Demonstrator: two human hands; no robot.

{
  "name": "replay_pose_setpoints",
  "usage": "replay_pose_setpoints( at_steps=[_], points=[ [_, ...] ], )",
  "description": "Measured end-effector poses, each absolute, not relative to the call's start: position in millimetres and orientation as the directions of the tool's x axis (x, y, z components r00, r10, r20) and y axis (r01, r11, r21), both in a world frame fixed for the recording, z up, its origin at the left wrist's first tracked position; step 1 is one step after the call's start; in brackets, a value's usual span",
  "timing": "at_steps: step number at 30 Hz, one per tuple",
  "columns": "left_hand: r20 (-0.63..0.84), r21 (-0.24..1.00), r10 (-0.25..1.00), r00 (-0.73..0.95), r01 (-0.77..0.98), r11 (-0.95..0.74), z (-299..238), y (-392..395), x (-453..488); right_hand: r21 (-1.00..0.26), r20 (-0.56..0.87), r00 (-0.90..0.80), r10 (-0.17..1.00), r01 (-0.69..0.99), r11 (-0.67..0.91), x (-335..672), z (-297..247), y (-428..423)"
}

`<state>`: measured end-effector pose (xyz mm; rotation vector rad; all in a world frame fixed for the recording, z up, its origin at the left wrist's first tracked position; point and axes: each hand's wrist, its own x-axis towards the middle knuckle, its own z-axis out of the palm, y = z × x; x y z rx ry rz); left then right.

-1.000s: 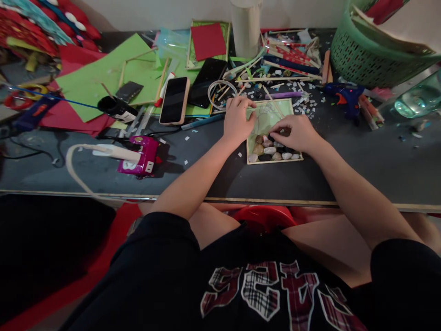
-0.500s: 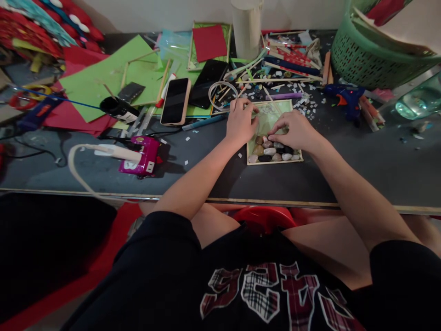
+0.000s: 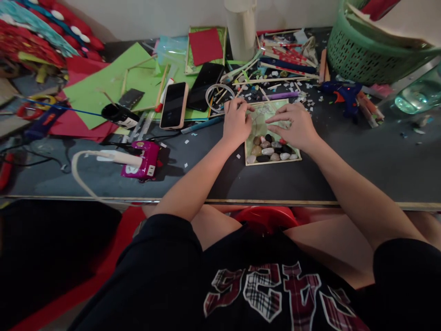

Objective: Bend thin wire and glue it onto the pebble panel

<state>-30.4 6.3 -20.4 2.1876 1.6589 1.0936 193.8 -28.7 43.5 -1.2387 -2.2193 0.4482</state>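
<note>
the frame (image 3: pixel 263 120) lies on the table (image 3: pixel 344 170), stones (image 3: pixel 270 151) at its near end. left hand (image 3: pixel 236 122) grips its left edge; right hand (image 3: pixel 294 128) lies flat and loose over it. a bump could scatter the stones.

I can't read anything here cleanly. The only lettering I can pick out is on the black shirt (image 3: pixel 193 276), well below the left hand (image 3: pixel 236 123) and the right hand (image 3: pixel 296 129). It has big plaid block letters (image 3: pixel 268 294), upside down from this view, and I can't settle on a word. Left of the left hand, the pink device (image 3: pixel 141 158) and the black cup (image 3: pixel 117 114) each carry a white label (image 3: pixel 130 169), both too small to read.
</note>
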Motion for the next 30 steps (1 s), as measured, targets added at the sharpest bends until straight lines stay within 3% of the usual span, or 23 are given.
replay_pose_setpoints(
  at_steps=[16,30],
  points=[
    [0.445,0.567,0.890,0.103,0.737,-0.368,-15.6,5.2,-27.9,-0.492,0.208,-0.523,0.827,0.675,0.551,198.0,43.0,-28.2],
    [0.458,0.545,0.880,0.124,0.743,-0.389,-14.1,2.7,-25.3,-0.501,0.235,-0.521,0.821,0.659,0.561,196.1,42.2,-30.1]
  ],
)
